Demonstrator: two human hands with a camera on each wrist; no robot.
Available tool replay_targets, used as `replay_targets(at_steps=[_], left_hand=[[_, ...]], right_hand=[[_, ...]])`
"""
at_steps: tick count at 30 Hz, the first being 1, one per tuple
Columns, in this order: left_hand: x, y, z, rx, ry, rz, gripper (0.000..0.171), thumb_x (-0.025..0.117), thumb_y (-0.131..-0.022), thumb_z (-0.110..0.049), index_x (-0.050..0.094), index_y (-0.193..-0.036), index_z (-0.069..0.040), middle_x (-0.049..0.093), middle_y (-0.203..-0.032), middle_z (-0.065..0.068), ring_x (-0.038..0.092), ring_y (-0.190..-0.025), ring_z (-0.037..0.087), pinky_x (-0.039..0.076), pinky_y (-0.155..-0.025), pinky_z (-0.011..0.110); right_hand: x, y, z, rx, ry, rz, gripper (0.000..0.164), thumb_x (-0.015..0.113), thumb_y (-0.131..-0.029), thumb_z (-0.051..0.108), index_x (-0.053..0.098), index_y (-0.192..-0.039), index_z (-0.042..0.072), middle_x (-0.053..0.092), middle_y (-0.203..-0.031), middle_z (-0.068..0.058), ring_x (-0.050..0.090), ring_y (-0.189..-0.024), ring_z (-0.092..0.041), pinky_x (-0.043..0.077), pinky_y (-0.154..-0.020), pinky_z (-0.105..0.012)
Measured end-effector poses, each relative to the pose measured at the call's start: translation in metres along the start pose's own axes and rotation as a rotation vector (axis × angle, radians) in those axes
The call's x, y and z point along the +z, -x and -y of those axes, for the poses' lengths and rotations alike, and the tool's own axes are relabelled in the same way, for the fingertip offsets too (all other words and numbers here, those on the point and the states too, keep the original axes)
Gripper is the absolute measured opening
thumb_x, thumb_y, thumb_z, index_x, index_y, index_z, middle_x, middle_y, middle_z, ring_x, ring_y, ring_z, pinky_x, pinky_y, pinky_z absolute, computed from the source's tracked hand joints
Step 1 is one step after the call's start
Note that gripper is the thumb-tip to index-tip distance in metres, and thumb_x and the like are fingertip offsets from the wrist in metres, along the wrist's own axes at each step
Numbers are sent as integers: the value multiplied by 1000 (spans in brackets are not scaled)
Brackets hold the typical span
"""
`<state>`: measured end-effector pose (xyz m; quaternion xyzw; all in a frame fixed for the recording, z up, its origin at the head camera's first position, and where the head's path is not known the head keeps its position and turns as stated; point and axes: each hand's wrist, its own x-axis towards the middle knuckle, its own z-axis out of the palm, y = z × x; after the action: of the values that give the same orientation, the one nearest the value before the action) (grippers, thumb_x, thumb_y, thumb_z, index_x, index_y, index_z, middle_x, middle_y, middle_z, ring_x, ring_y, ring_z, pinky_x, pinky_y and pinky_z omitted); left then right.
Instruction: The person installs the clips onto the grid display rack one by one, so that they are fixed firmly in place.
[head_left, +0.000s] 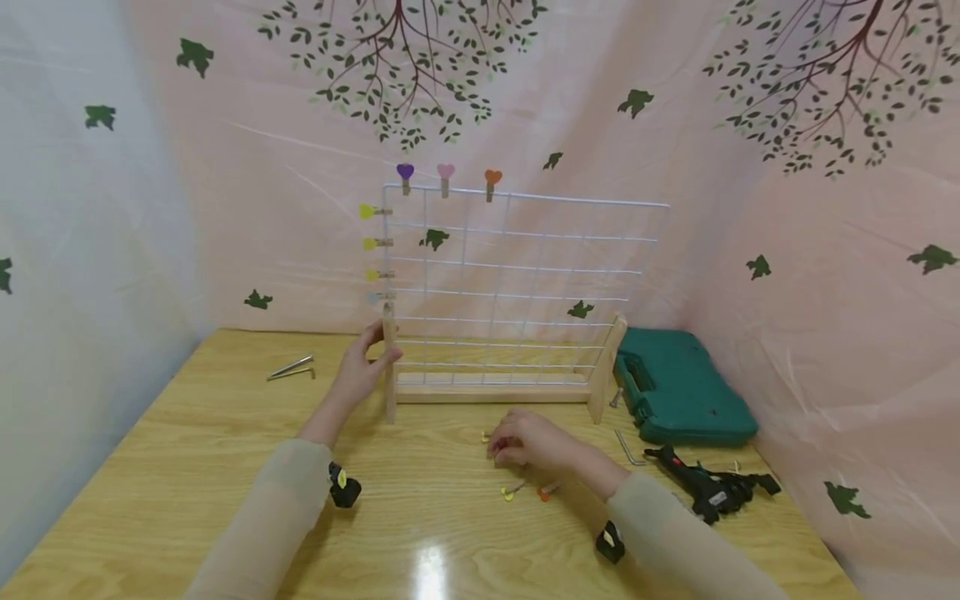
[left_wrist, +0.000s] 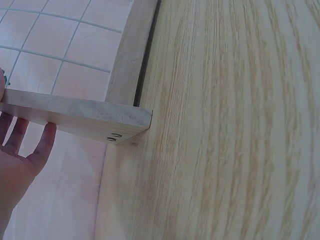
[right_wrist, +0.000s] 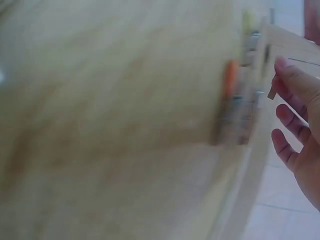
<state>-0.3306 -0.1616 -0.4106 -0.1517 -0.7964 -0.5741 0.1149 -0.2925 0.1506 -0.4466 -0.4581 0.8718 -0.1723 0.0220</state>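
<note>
A white wire grid (head_left: 525, 271) stands upright in a wooden stand. My left hand (head_left: 362, 367) grips the stand's left side post (head_left: 390, 375), thumb on the near side; the left wrist view shows its fingers (left_wrist: 45, 145) against the post's outer face. Low over the table, my right hand (head_left: 528, 442) pinches a small wooden clothespin (right_wrist: 271, 93), mostly hidden by the fingers. A yellow heart (head_left: 485, 437) shows beside those fingertips. Nearer me lie a yellow-heart clothespin (head_left: 508, 493) and an orange-heart clothespin (head_left: 545, 493), blurred in the right wrist view.
Purple (head_left: 405, 173), pink (head_left: 446, 173) and orange heart clothespins (head_left: 492, 179) sit on the grid's top wire; several yellow and pale-blue ones line its left edge. A green case (head_left: 690, 392), hex key (head_left: 628, 450) and black tool (head_left: 712, 487) lie right; metal tools (head_left: 292, 367) lie left.
</note>
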Motion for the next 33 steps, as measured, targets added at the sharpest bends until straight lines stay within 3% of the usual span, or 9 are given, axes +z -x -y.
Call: replay_targets(at_steps=[2,6,12,16,21,25,29,33], left_hand=[[0,0,0,-3,0,2,58,59,-86,-20,34,-136,-6,42,-131,20,37,-122,34,43,-88,51],[0,1,-2,-8,4,8,57,59,-86,-18,33,-136,-6,41,-131,21,36,-122,35,43,-88,51],[-1,2,-5,-4,22,4,58,59,-85,-21,35,-135,-5,41,-130,21,36,-121,36,43,-88,51],[0,2,-4,6,19,11,57,59,-85,-20,35,-134,-5,42,-130,21,37,-121,35,43,-87,51],[-1,1,-3,11,12,12,56,59,-86,-18,35,-135,-5,42,-130,20,37,-121,34,44,-87,50],[-1,0,-3,15,12,11,58,59,-85,-21,35,-135,-6,42,-129,21,37,-121,35,44,-87,51],[-1,1,-3,10,15,11,57,59,-86,-18,34,-135,-6,42,-129,21,37,-121,35,44,-87,50],[-1,1,-4,-3,16,10,56,58,-86,-13,32,-136,-5,42,-129,22,37,-121,37,44,-87,51]], right_hand=[[-10,-1,5,31,-37,-32,15,64,-81,22,68,-94,16,63,-88,11,49,-79,-4,45,-67,-19],[-40,-4,14,79,-67,-182,16,62,-83,27,65,-95,16,60,-86,11,52,-78,-3,49,-69,-26],[-116,-11,30,96,-168,-454,14,58,-86,23,61,-95,13,60,-86,4,51,-79,-8,44,-72,-30],[-170,-15,44,41,-117,-630,11,57,-86,15,60,-96,9,57,-85,-1,46,-78,-13,42,-70,-29],[-225,-29,57,114,-27,-792,18,56,-86,23,60,-96,7,51,-87,-1,40,-82,-13,37,-71,-25],[-256,-45,59,174,-30,-902,27,59,-82,30,62,-94,6,49,-82,1,39,-79,-11,33,-64,-21],[-274,-59,57,210,-40,-941,30,62,-79,34,65,-92,7,49,-79,2,39,-78,-10,31,-59,-21],[-281,-71,55,258,-42,-893,32,62,-78,37,65,-93,8,49,-81,0,40,-81,-11,32,-64,-20]])
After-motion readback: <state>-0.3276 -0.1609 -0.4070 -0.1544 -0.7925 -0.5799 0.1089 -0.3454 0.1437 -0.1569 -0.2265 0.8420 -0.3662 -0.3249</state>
